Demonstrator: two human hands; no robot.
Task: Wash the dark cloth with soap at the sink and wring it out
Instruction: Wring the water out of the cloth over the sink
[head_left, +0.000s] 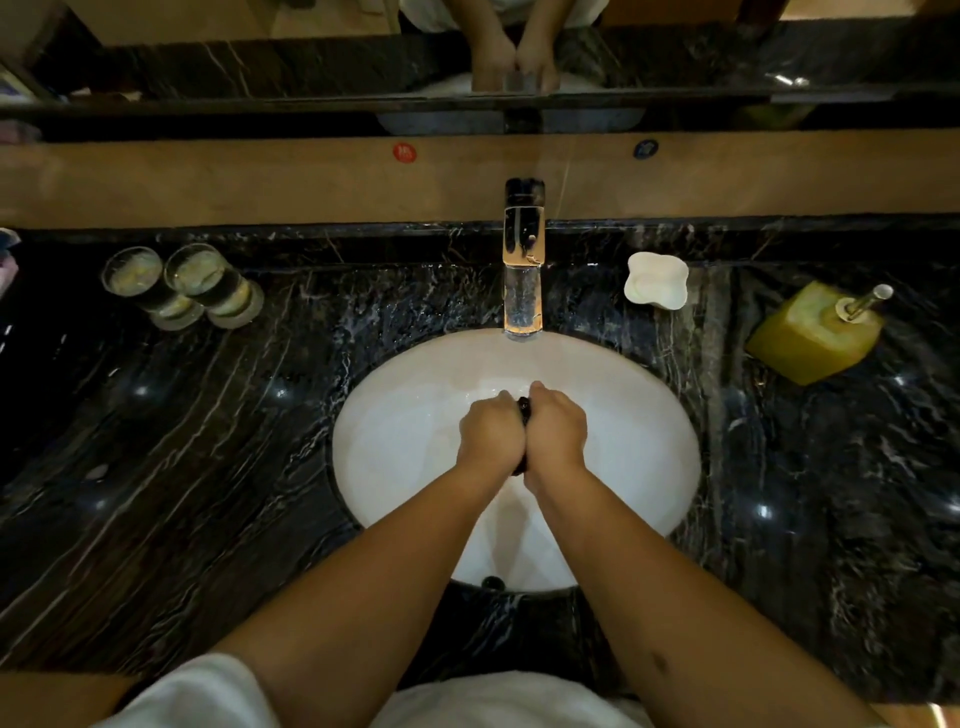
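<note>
Over the middle of the white oval sink (395, 436), my left hand (491, 434) and my right hand (557, 434) are pressed together, both closed around the dark cloth (523, 409). Only a thin dark strip of the cloth shows between the hands, at the top and near the wrists; the rest is hidden inside my grip. The chrome faucet (523, 270) stands at the back of the basin, just beyond my hands. A white soap dish (657, 280) sits to the faucet's right.
The counter is black veined marble (208, 467). Two clear glasses (182, 286) stand at the back left. A green soap dispenser (815, 332) with a pump stands at the back right. A mirror above the ledge reflects my hands.
</note>
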